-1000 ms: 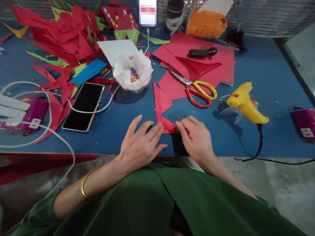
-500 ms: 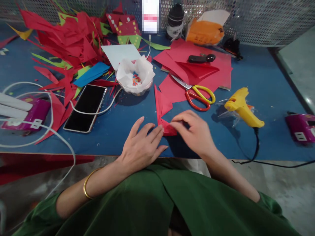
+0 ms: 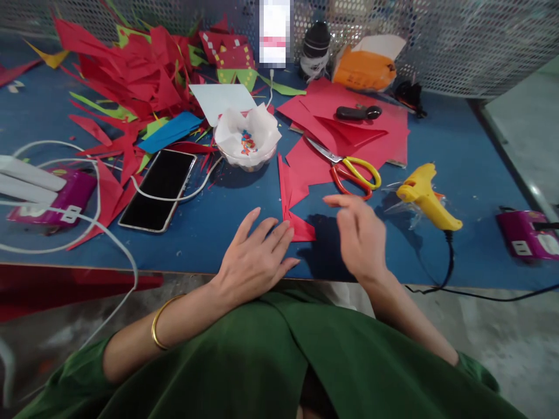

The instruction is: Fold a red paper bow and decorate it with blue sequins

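A folded red paper piece (image 3: pixel 300 227) lies on the blue table in front of me, with a long narrow strip pointing away from me. My left hand (image 3: pixel 258 251) rests open on the table, its fingers spread and its fingertips touching the left edge of the paper. To the right of the paper, off it, is my right hand (image 3: pixel 360 237), raised a little with the index finger extended and the other fingers curled. Nothing shows in it. Scissors (image 3: pixel 349 167) with red and yellow handles lie just beyond my right hand, partly on red sheets (image 3: pixel 314 164).
A paper-lined bowl (image 3: pixel 247 139) stands beyond my left hand, near a phone (image 3: pixel 158 189) crossed by a white cable. Red scraps (image 3: pixel 131 70) pile up at the back left. A yellow glue gun (image 3: pixel 430 198) lies at the right, its cord over the table edge.
My right hand has come off the red paper and moved right, and its index finger now extends. My left hand stays on the paper. The whole view has shifted slightly.
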Tool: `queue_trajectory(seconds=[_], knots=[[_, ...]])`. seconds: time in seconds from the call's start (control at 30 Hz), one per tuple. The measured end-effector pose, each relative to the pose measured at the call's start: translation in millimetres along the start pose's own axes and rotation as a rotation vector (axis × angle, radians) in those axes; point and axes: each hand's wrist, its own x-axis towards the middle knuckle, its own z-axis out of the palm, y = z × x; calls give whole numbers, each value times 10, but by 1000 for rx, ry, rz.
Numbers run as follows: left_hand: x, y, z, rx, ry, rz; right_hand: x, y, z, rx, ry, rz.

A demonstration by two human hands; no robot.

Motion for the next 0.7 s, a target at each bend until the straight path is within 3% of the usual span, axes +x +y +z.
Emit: queue_trajectory(seconds=[0.07, 0.17, 0.33, 0.7], knots=[[-1, 10, -11, 33, -13, -4, -134, -21, -13, -44, -251, -229], [-11, 28, -19, 78, -15, -1, -311, -51, 37, -175, -390, -419], [-70, 36, -3, 74, 31, 14, -374, -43, 83, -338, -446, -485], [-80, 43, 16, 52, 46, 22, -479, -77, 58, -315, -399, -542]])
